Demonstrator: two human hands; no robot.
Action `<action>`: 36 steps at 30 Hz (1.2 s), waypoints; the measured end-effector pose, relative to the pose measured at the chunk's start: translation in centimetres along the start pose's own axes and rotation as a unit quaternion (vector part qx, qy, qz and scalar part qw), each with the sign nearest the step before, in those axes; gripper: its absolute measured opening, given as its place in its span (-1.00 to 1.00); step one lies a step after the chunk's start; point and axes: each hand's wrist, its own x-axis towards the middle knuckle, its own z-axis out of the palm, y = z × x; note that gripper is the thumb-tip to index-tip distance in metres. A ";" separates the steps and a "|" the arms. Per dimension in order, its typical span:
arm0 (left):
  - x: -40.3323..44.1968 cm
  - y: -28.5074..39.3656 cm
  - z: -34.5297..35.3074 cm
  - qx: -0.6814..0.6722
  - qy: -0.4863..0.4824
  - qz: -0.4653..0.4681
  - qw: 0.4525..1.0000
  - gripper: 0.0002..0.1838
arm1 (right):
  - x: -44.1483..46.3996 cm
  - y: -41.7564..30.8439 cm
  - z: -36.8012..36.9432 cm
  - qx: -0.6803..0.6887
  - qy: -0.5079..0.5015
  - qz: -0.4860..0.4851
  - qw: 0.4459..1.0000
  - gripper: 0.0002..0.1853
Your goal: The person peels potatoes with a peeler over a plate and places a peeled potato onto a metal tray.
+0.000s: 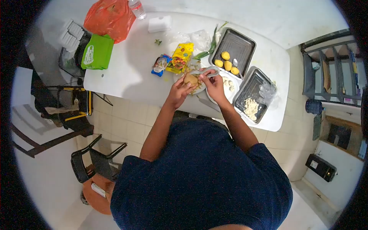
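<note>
My left hand (179, 92) is wrapped round a brown, unpeeled-looking potato (191, 79) above a plate (200, 89) with scraps on it. The fingers of my right hand (213, 85) close on a pale grey peeler (211, 70), whose far end reaches the potato. Just right of my right hand, a white plate (231, 94) bears small pale pieces. Beyond it, several yellow peeled potatoes (227, 65) lie in a dark tray (245, 42).
A second dark tray (240, 100) holds crumbly pale food (251, 109) and a clear bag (268, 93). Farther back are yellow (180, 57) and blue (161, 65) packets, green leaves (211, 48), a white box (160, 24), a bottle (137, 9), and red (109, 19) and green (97, 52) bags.
</note>
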 end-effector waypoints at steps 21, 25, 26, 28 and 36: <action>0.5 -0.4 -0.6 0.101 0.138 0.076 0.982 -0.56 | -0.6 0.5 1.9 -0.086 -0.057 -0.019 0.994 -0.87; 0.8 -1.1 -0.6 0.112 0.167 0.146 0.969 -0.57 | -0.7 -0.1 2.2 -0.097 -0.036 -0.029 0.994 -0.84; 0.8 -1.2 -0.7 0.123 0.173 0.151 0.966 -0.56 | -0.6 0.2 2.4 -0.080 -0.031 -0.040 0.995 -0.83; 1.0 -1.6 -1.1 0.133 0.175 0.156 0.963 -0.55 | -0.5 0.0 2.8 -0.065 -0.028 -0.040 0.997 -0.82; 1.1 -1.9 -1.8 0.191 0.176 0.185 0.948 -0.51 | -0.2 1.2 2.8 -0.074 -0.019 -0.033 0.997 -0.82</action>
